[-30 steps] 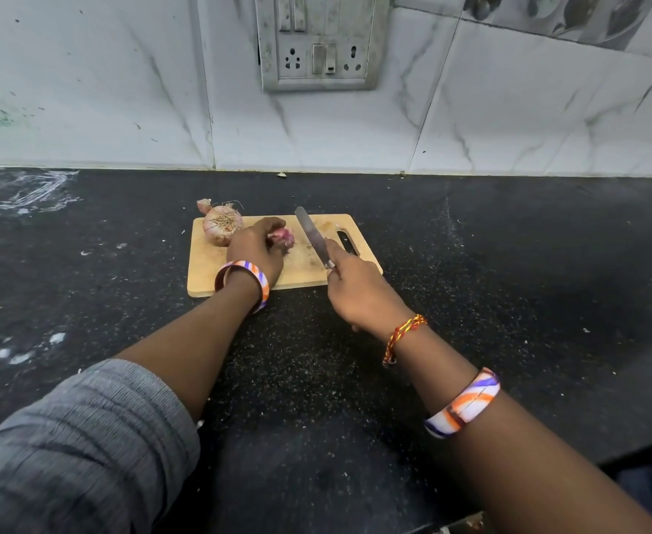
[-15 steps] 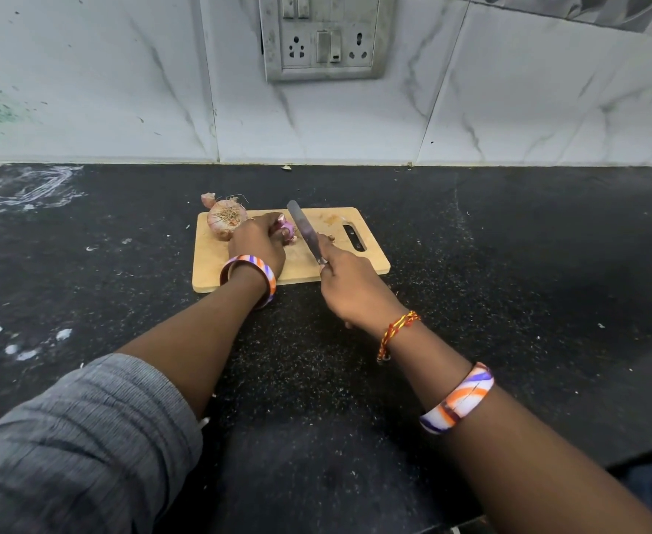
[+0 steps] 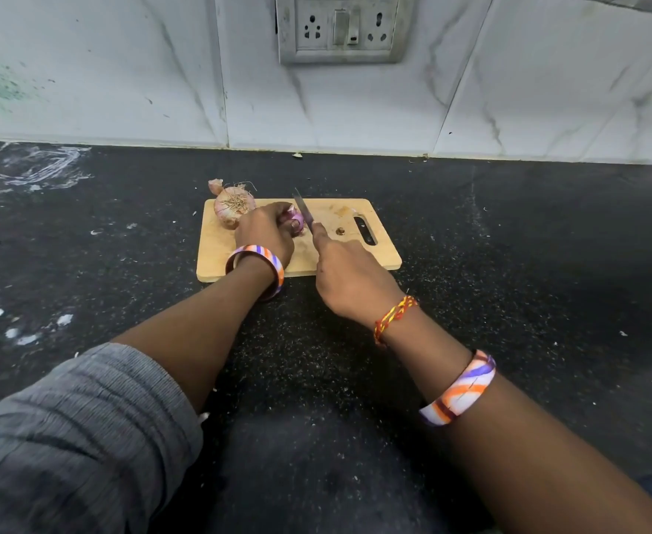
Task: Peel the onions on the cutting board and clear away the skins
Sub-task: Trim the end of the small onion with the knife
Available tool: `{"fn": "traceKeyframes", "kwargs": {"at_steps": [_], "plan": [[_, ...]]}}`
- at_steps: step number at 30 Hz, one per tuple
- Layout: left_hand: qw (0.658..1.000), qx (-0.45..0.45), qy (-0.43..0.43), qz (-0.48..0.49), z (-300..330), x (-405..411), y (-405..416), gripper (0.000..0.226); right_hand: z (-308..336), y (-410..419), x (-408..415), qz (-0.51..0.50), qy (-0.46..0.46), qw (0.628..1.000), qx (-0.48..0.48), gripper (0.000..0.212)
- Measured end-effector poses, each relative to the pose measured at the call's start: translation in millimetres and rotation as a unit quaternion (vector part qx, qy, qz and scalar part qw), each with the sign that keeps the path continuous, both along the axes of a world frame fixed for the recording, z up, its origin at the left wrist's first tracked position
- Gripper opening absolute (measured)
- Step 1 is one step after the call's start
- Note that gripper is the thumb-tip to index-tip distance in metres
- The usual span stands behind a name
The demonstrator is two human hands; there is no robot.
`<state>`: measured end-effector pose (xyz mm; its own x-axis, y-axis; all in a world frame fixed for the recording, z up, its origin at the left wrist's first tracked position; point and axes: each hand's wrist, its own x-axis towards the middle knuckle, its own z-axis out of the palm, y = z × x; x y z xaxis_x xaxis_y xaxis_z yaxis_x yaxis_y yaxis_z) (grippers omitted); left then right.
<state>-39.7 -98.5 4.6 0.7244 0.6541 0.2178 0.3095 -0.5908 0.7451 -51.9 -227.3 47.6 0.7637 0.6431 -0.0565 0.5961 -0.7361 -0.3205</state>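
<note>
Holding a small purple onion (image 3: 296, 222) down on the cutting board (image 3: 384, 260), the left hand (image 3: 265, 233) has its fingers curled round the bulb, a clenched grip that hides most of it. At the onion's 3 o'clock the right hand (image 3: 349, 277) grasps the handle of a knife (image 3: 303, 210), forefinger along the spine, the blade running toward 11 o'clock and meeting the onion's exposed end. By my reading, the step in hand is trimming that end so the skin can be lifted; the next move calls for a short, controlled cut kept clear of the left fingertips, then peeling. A second onion (image 3: 233, 205), unpeeled with dry roots showing, sits at the board's 10 o'clock corner, touching the left hand's far side. A small cut scrap (image 3: 340, 231) lies at the held onion's 3 o'clock, near the board's handle slot. The board rests on the dark speckled desk (image 3: 509, 264).
</note>
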Motion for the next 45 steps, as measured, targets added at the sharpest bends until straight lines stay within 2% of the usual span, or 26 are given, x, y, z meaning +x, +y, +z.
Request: {"fn": "traceKeyframes", "kwargs": {"at_steps": [6, 11, 17, 23, 33, 39, 45], "plan": [[1.000, 0.013, -0.002, 0.002, -1, 3, -1, 0.033, 3, 16, 17, 0.004, 0.005, 1.000, -0.016, 0.061], [1.000, 0.006, 0.003, 0.003, -3, 4, 2, 0.033, 8, -1, 18, 0.000, 0.026, 0.996, 0.087, 0.059], [1.000, -0.001, 0.003, 0.011, -1, 4, 0, 0.034, 0, -2, 9, 0.001, 0.041, 0.993, 0.109, 0.052], [1.000, 0.003, 0.007, 0.015, -1, 4, 0, 0.034, -6, 1, 5, -0.008, 0.028, 0.997, 0.075, 0.058], [0.999, 0.027, 0.003, 0.020, -1, 5, -3, 0.031, -7, 16, 12, -0.005, -0.063, 0.998, -0.014, 0.061], [1.000, 0.026, 0.002, 0.018, -1, 5, -2, 0.033, -14, 3, 2, -0.013, -0.101, 0.994, -0.035, 0.064], [1.000, -0.001, -0.030, 0.007, 0, 4, -1, 0.030, -14, 37, 17, -0.023, -0.120, 0.992, -0.034, 0.056]]}}
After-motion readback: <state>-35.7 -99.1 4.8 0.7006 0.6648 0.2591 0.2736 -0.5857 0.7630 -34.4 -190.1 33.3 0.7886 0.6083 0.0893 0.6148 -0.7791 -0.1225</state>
